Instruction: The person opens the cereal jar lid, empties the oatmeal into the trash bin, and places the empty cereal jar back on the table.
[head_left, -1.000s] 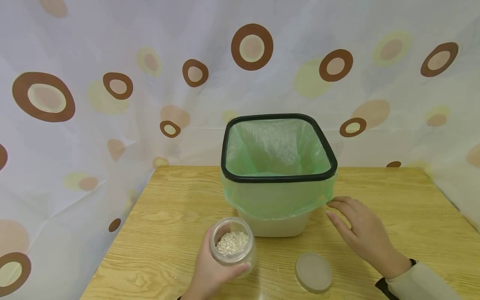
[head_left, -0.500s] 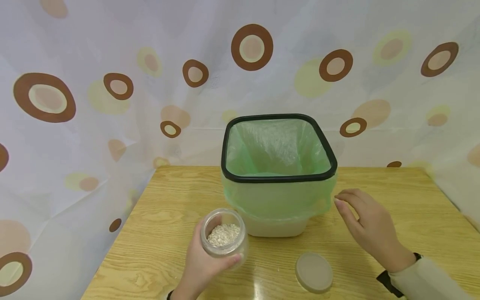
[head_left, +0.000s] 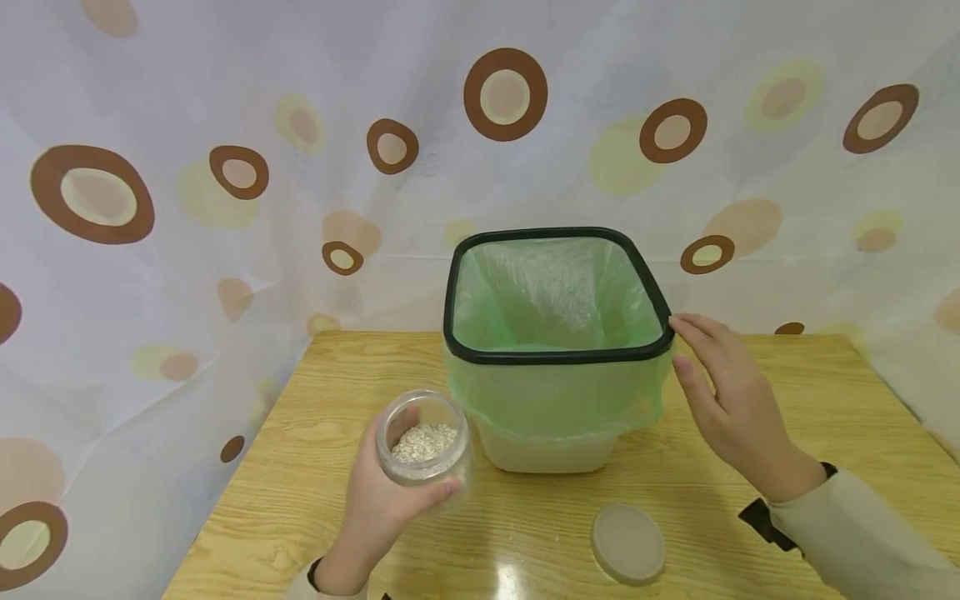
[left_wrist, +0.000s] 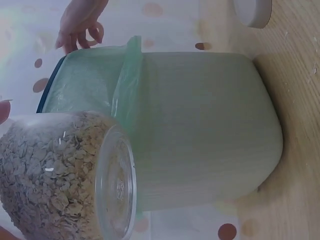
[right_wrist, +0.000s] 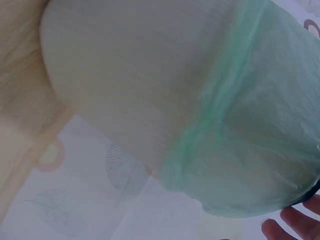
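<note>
- Head: the left hand (head_left: pixel 375 492) curls round a clear, wide-mouthed jar (head_left: pixel 431 473) of pale flakes (head_left: pixel 425 442), near the green-lined bin (head_left: pixel 551 454); the right hand (head_left: pixel 731 400), fingers loosely extended, touches its black rim (head_left: pixel 558 357).
- Left wrist: the jar's transparent wall shows flat tan flakes and a round, shiny base (left_wrist: pixel 117 187).
- Right wrist: fingertips (right_wrist: pixel 295 217) touch the rim.

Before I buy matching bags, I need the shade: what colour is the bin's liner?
Light green, see-through; the liner shows best in the head view.
</note>
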